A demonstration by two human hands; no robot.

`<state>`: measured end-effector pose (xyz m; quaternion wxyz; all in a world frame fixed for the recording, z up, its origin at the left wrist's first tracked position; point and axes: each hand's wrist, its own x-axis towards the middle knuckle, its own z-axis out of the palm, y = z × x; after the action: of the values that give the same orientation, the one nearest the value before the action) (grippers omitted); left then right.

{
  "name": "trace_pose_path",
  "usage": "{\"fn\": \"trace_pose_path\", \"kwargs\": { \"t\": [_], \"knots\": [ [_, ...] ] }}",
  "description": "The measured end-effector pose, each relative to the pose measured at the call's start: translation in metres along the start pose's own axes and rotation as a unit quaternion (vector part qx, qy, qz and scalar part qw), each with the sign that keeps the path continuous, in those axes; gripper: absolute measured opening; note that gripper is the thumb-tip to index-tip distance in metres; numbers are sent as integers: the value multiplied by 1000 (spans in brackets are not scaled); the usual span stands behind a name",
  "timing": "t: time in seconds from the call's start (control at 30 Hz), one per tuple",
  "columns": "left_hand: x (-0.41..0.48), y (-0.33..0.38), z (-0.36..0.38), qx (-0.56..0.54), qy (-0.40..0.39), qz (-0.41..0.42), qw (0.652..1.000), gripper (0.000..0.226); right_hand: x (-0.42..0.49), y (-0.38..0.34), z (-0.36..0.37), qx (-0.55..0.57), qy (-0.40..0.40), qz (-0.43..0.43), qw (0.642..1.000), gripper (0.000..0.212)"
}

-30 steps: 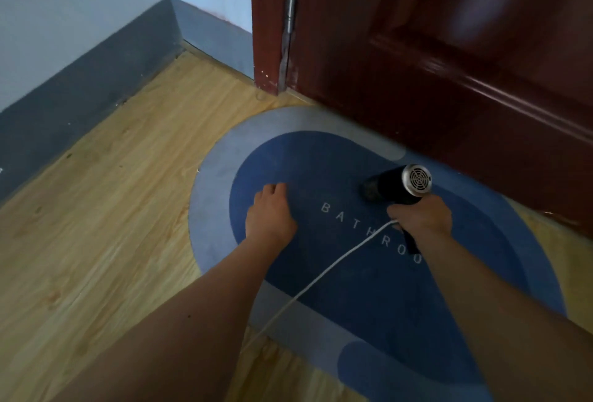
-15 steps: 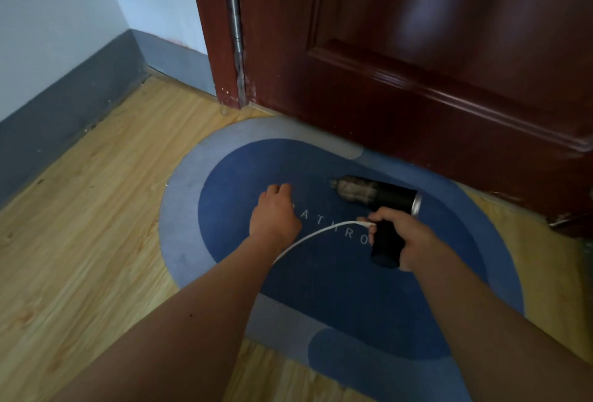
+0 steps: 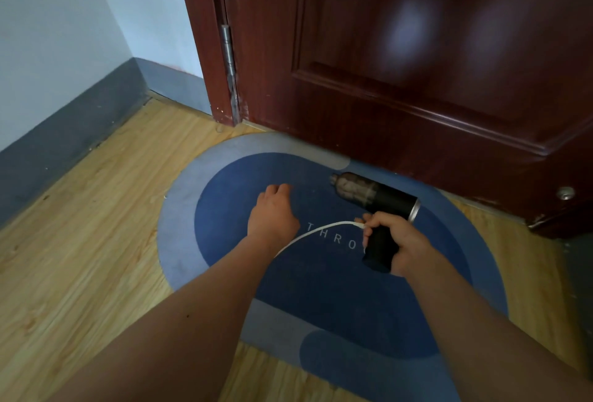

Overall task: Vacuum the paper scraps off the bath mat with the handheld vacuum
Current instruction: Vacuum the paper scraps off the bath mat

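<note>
Head: right hand (image 3: 404, 241) grips handheld vacuum (image 3: 378, 197) near door (image 3: 417, 80); left hand (image 3: 272, 218) presses bath mat (image 3: 337, 289)

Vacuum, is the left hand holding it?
No, the right hand grips the vacuum by its black handle, while the left hand rests on the bath mat.

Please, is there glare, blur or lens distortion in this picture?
Head view: two pale glare patches on the glossy door; wide-angle lens tilts its frame; light dim and even, no hard shadows on the bath mat; handheld vacuum looks sharp.
</note>
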<state>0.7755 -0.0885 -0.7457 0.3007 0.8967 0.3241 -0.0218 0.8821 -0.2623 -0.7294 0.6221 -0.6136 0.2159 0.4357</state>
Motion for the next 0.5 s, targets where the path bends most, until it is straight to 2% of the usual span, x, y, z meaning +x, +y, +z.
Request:
{"fn": "trace_pose_path", "kwargs": {
  "t": [0.27, 0.5],
  "knots": [
    [2, 3, -7, -35, 0, -4, 999, 57, -6, -3, 3, 51, -41, 35, 997, 6],
    [12, 3, -19, -107, -47, -60, 991, 48, -16, -16, 17, 13, -52, 37, 998, 10]
  ]
}}
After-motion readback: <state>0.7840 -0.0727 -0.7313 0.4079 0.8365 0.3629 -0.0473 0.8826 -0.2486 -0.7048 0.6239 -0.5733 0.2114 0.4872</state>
